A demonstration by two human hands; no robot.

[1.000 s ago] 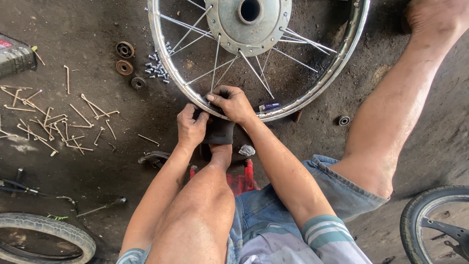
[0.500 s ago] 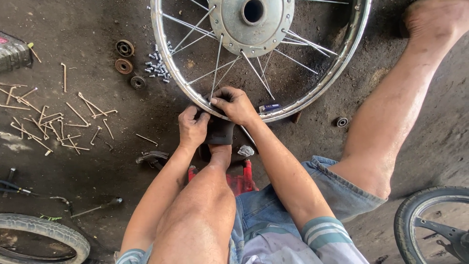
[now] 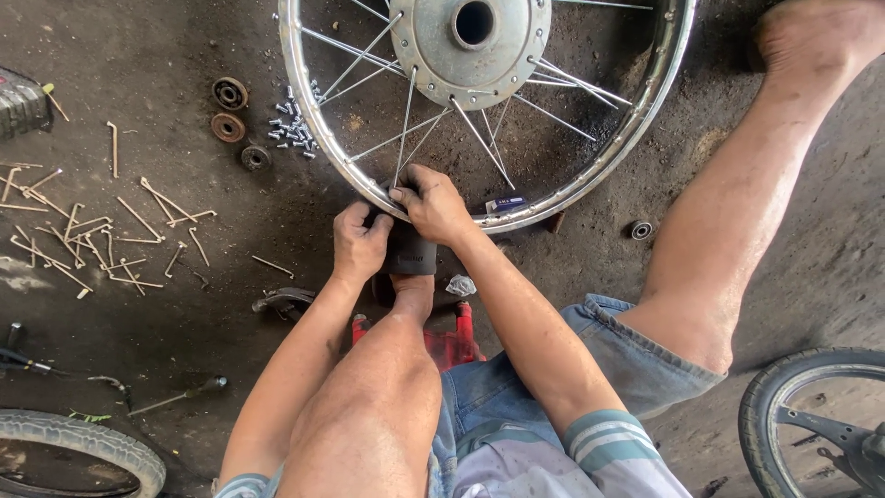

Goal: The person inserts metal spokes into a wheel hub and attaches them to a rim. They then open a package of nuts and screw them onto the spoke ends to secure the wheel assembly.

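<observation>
A chrome spoked wheel rim [image 3: 636, 138] with a metal hub [image 3: 472, 37] lies flat on the dirty floor in front of me. My left hand [image 3: 359, 242] presses against the near edge of the rim from outside, fingers curled. My right hand [image 3: 431, 201] sits beside it on the rim, fingertips pinched at the base of a spoke [image 3: 404, 129] where it meets the rim. Whether a small tool is in either hand is hidden. My black-sandalled foot [image 3: 410, 254] sits just below both hands.
Loose spokes [image 3: 92, 231] are scattered at the left, with a pile of small nipples [image 3: 293, 127] and round bearings [image 3: 229, 94] near the rim. A tyre [image 3: 78, 452] lies at bottom left, another wheel [image 3: 811, 415] at bottom right. My right leg [image 3: 737, 203] stretches past the rim.
The hands stay at the same spot on the rim; my right fingers shift slightly at the spoke end. The view has drifted a little.
</observation>
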